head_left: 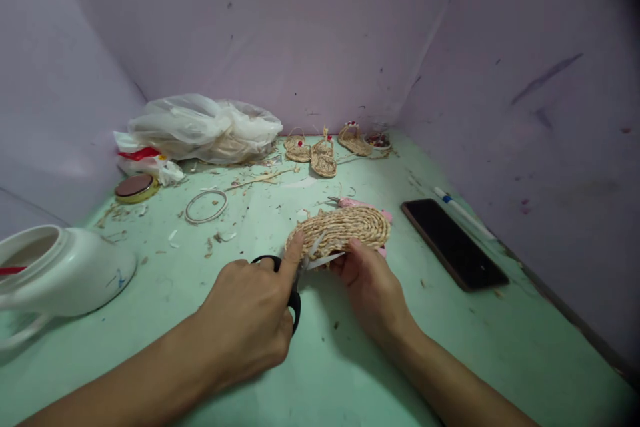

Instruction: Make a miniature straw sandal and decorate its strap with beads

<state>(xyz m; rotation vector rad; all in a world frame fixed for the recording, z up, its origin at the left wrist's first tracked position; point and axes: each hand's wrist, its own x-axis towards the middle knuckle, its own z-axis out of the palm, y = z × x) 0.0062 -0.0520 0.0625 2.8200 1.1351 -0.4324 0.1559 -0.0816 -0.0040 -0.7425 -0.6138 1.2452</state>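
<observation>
My left hand (253, 317) is closed round black-handled scissors (295, 280), index finger stretched along the blades. The blades meet the near left edge of an oval woven straw sole (345, 227). My right hand (367, 280) grips that sole from below at its near edge and holds it tilted up off the green table (320, 360). Something pink (363, 204) lies just behind the sole.
A black phone (453, 242) and a white pen (463, 211) lie at the right. Small straw sandals (324, 155) sit at the back by the wall. A plastic bag (205, 127), a round tin (135, 187), a ring (206, 205) and a white jar (60, 270) are on the left.
</observation>
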